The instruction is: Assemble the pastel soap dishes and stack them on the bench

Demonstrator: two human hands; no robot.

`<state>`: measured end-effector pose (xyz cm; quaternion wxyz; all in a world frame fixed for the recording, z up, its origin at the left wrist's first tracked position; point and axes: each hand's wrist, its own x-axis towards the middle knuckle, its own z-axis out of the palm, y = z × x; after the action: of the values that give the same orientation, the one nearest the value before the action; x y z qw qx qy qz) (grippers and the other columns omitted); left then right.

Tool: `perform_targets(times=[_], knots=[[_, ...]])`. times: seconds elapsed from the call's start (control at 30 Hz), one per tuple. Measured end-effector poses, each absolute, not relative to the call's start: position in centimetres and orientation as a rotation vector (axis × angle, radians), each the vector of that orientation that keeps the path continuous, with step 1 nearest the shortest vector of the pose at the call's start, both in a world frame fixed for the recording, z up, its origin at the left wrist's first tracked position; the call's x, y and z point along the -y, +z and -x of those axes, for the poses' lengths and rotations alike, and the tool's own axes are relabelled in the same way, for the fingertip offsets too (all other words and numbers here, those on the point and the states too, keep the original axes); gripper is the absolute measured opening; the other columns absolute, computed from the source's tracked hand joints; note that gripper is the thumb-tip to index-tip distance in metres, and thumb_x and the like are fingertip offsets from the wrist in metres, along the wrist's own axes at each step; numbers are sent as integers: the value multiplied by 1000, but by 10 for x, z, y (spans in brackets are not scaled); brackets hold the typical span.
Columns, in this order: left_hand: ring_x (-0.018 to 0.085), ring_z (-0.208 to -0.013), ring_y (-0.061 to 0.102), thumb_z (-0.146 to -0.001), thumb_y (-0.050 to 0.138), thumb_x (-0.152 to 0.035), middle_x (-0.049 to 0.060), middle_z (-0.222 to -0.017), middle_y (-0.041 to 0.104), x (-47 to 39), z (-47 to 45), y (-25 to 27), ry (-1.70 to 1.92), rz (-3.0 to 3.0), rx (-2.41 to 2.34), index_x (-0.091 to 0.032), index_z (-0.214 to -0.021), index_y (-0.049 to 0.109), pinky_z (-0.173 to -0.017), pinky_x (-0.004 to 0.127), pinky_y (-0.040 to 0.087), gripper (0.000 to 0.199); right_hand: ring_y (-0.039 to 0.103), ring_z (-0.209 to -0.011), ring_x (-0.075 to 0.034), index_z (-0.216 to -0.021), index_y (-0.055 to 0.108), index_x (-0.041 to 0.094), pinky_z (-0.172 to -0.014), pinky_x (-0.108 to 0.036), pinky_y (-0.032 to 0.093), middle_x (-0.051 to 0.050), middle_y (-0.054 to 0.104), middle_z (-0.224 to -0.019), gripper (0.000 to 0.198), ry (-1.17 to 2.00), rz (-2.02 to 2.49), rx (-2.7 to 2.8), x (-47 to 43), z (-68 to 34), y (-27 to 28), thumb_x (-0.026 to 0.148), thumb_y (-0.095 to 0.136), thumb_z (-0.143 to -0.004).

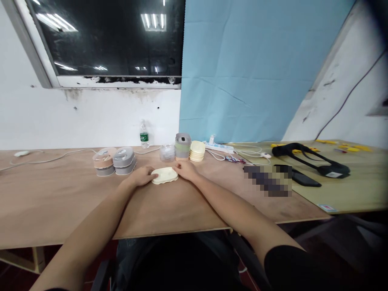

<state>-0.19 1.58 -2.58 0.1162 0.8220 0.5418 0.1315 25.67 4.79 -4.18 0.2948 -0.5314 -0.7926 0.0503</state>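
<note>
A cream-coloured shallow plastic piece (165,176), oval with a wavy rim like a container lid, lies flat on or just above the brown table. My left hand (142,176) grips its left end, thumb on top. At the far right edge, the closed fingers of my right hand (185,170) pinch the same piece; its fingertips are partly hidden. Just behind that hand stand a stack of grey and green container parts (182,146) and a stack of cream square tubs (197,151). Clear plastic containers (167,153) sit to the left of these stacks.
Left of my hands are round peach and grey containers (104,161) and grey ones (124,160). A water bottle (144,135) stands by the wall. A power strip (220,147) with cables lies at the back. A black headset-like frame (312,159) rests on the right.
</note>
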Motion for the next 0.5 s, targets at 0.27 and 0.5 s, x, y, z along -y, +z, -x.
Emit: perform_targets(times=[0.27, 0.5], knots=[[23, -94, 62, -86, 43, -57, 6, -108, 68, -11, 3, -24, 423, -2473, -1488, -23, -109, 67, -74, 28, 43, 47, 60, -73, -16, -110, 59, 23, -62, -24, 35, 0, 66, -75, 28, 11, 1422, 1826, -59, -262, -32, 37, 52, -87], [22, -91, 62, -86, 43, -57, 7, -107, 69, -9, 1, -24, 413, -2446, -1526, -22, -113, 66, -73, 28, 43, 49, 62, -81, -21, -138, 41, 25, -66, -26, 39, -2, 68, -85, 50, -66, 1480, 1711, -92, -277, -2, 36, 47, -89]])
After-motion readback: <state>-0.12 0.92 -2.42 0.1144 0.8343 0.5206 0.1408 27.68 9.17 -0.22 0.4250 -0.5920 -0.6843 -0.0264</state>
